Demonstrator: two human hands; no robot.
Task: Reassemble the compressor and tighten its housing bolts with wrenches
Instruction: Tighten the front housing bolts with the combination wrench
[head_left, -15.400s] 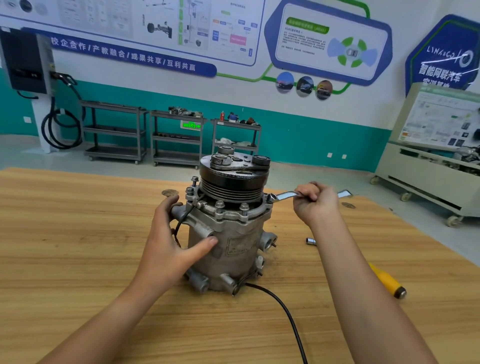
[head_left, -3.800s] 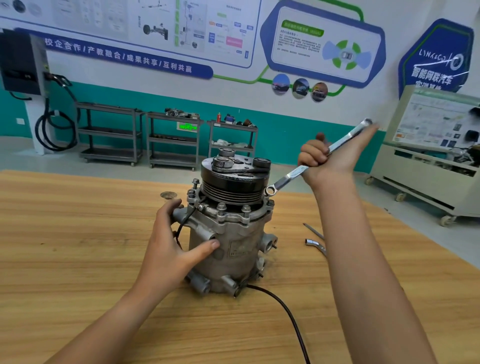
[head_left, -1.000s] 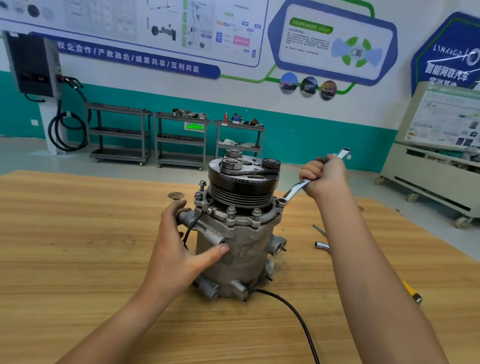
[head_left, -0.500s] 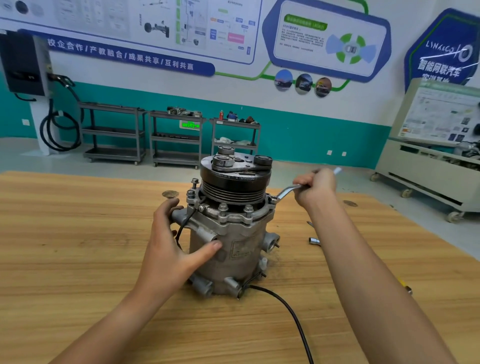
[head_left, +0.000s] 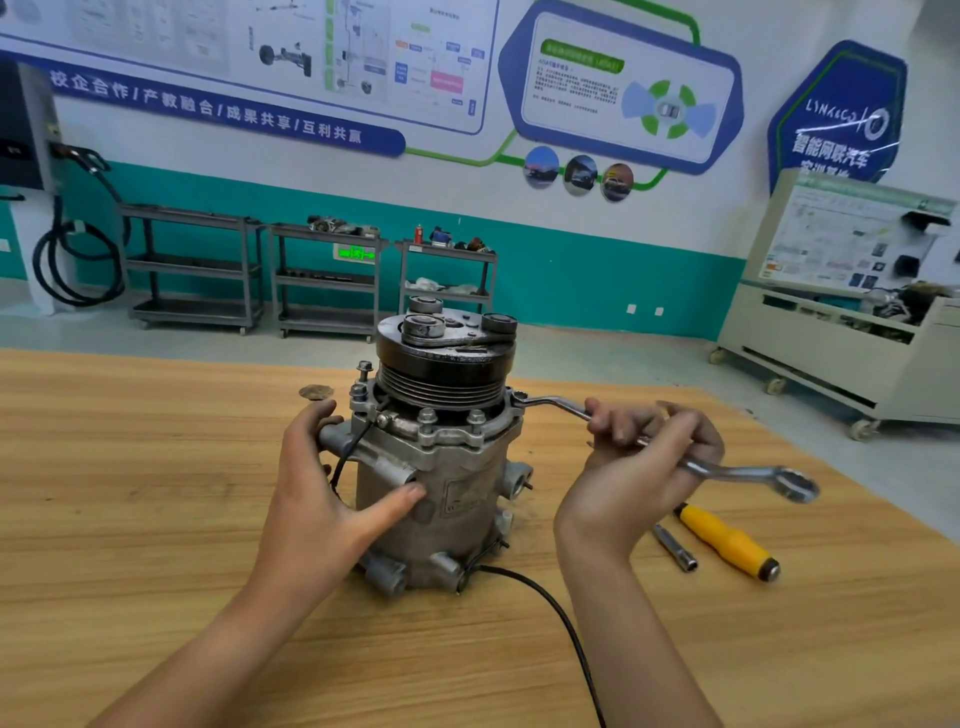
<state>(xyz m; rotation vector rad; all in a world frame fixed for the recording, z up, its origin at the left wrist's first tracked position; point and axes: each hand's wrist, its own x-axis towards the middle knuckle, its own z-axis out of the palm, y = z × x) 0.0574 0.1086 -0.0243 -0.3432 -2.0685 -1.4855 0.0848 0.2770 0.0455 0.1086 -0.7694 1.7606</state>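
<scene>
The grey metal compressor (head_left: 457, 483) stands upright on the wooden table (head_left: 130, 519), black pulley on top and several housing bolts around its flange. My left hand (head_left: 322, 493) holds its left side, thumb across the front of the body, fingers round a port at the back. My right hand (head_left: 639, 467) grips the middle of a silver ring wrench (head_left: 748, 473). The wrench's near ring sits on a bolt at the flange's right edge; its far ring sticks out to the right past my hand.
A yellow-handled driver (head_left: 727, 540) and a small socket extension (head_left: 675, 548) lie on the table to the right of my right hand. A black cable (head_left: 550, 608) runs from the compressor's base toward the front edge. Shelves and a trolley stand beyond the table.
My right hand has swung the wrench handle toward me and to the right, from pointing back to pointing right. The left hand has kept its hold on the compressor.
</scene>
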